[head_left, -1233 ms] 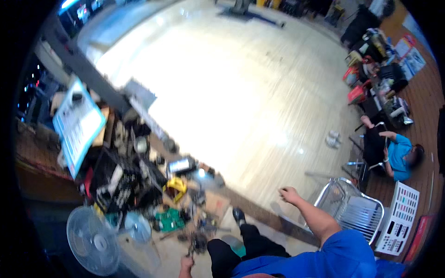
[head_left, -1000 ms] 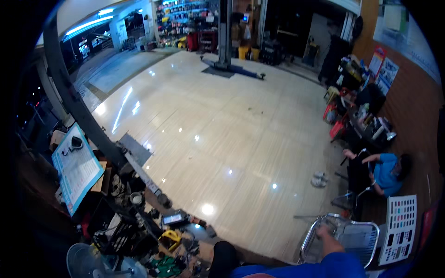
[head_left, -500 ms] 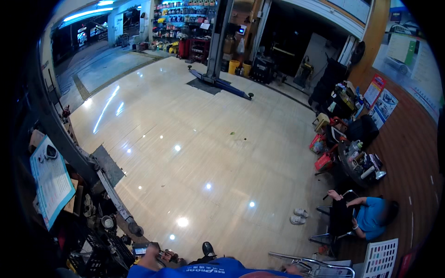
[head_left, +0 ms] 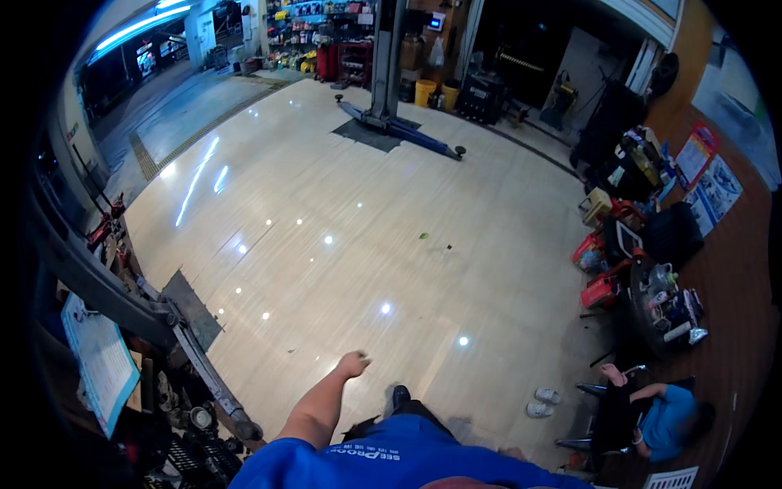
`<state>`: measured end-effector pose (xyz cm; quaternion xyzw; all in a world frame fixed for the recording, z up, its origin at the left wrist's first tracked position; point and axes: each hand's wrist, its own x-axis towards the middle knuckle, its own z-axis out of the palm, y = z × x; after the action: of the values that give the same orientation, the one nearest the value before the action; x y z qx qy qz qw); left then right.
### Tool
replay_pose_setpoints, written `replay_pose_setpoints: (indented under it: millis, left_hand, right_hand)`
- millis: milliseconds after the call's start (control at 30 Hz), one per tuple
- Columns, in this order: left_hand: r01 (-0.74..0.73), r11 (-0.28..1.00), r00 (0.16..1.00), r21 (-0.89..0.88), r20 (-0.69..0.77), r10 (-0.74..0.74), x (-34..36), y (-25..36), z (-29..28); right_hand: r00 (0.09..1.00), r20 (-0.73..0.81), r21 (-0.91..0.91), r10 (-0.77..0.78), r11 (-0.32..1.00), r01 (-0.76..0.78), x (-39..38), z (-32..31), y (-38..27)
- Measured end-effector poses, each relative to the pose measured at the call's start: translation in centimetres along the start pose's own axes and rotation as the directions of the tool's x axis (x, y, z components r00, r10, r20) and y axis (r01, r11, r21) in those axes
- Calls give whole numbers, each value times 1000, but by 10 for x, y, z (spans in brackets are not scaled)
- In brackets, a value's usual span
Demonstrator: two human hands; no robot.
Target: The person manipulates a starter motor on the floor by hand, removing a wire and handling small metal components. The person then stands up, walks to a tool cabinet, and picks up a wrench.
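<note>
My left hand [head_left: 353,364] is stretched out in front of my body, above the tiled floor [head_left: 391,269]. Its fingers look curled in, and no object shows in them. It touches nothing. Low at my right side, only a small blurred part of my right hand [head_left: 511,453] shows past my blue shirt [head_left: 391,452]; its fingers cannot be made out. One dark shoe [head_left: 400,396] of mine is on the floor just beyond the shirt.
A lift post with its arm [head_left: 204,367] stands at left, by cluttered black crates [head_left: 175,448]. Another lift post [head_left: 386,65] stands far ahead. At right, a person [head_left: 668,420] sits near white shoes [head_left: 542,402] and a loaded round table [head_left: 652,310].
My left hand has left the clutter at lower left and swung forward over the floor. My view has shifted, and the metal-framed item near my right hand is out of sight.
</note>
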<state>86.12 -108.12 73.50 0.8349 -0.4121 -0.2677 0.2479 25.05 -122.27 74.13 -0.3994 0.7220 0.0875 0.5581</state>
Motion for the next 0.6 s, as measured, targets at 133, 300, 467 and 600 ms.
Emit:
replay_pose_setpoints:
  millis: [133,300,467,600]
  left_hand:
    - [748,659,649,82,115,-752,-73,-166,-14]
    - [899,1,128,-438,260,-957,-155,-203,-53]
    - [807,-199,72,-556,428,-901,-107,-216,-45]
    - [791,-89,256,-606,460,-850,10,-254,-68]
  right_hand:
    - [984,5,-56,-178,982,178,53,2,-173]
    - [947,-40,-78,-320,946,316,115,31,-368]
    - [968,-6,-150,-252,957,248,151,107,-508]
    - [987,143,-296,-75,948,115,138,183,-591]
